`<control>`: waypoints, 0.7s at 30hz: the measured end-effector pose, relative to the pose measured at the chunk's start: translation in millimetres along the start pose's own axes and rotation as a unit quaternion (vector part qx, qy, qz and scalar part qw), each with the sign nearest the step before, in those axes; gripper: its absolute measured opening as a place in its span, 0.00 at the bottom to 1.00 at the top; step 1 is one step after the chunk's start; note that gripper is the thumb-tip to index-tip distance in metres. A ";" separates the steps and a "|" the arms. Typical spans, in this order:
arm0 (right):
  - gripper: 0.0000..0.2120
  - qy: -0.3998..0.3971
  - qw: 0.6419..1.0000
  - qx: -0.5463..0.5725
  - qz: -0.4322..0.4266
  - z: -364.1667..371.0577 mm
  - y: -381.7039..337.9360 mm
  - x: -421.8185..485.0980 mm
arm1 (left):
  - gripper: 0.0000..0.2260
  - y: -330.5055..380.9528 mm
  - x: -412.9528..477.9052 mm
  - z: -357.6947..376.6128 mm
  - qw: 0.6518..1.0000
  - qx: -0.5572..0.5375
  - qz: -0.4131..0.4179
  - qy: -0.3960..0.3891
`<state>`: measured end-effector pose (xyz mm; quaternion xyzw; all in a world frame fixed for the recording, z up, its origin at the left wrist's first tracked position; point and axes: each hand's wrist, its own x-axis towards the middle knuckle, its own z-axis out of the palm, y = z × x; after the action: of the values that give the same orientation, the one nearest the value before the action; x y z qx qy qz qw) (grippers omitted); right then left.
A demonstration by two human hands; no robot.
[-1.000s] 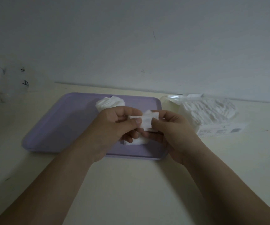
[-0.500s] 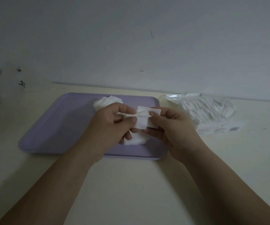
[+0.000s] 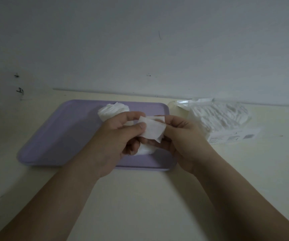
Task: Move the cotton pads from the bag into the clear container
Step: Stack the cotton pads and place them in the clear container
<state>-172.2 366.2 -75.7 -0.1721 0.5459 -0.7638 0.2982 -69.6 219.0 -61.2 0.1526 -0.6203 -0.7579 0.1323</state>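
Above the cream tabletop [image 3: 140, 197], centre frame, left hand [image 3: 116, 138] and right hand [image 3: 183, 136] pinch one cotton pad [image 3: 153, 129]; we judge it light, limp, best held at its edges.

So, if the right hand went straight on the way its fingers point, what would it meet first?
Most likely the left hand, which pinches the other edge of the same cotton pad that the right hand holds; its fingers point leftward at it. Depth is uncertain from one view.
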 end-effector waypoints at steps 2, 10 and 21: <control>0.10 -0.001 0.999 0.033 0.023 0.5 -3.4 -1.3 | 0.14 1.0 0.8 0.2 1.000 -0.014 0.011 0.015; 0.20 -0.048 0.989 0.112 0.081 5.0 -15.0 -5.4 | 0.16 2.1 3.0 1.1 0.996 -0.089 0.010 0.018; 0.09 -0.025 0.998 0.052 -0.029 -2.8 -1.2 1.6 | 0.13 5.9 6.5 -14.5 0.996 -0.061 0.035 0.048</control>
<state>-175.4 367.5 -75.6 -0.1909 0.4928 -0.7949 0.2981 -69.8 202.3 -58.5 0.1585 -0.5706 -0.7812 0.1974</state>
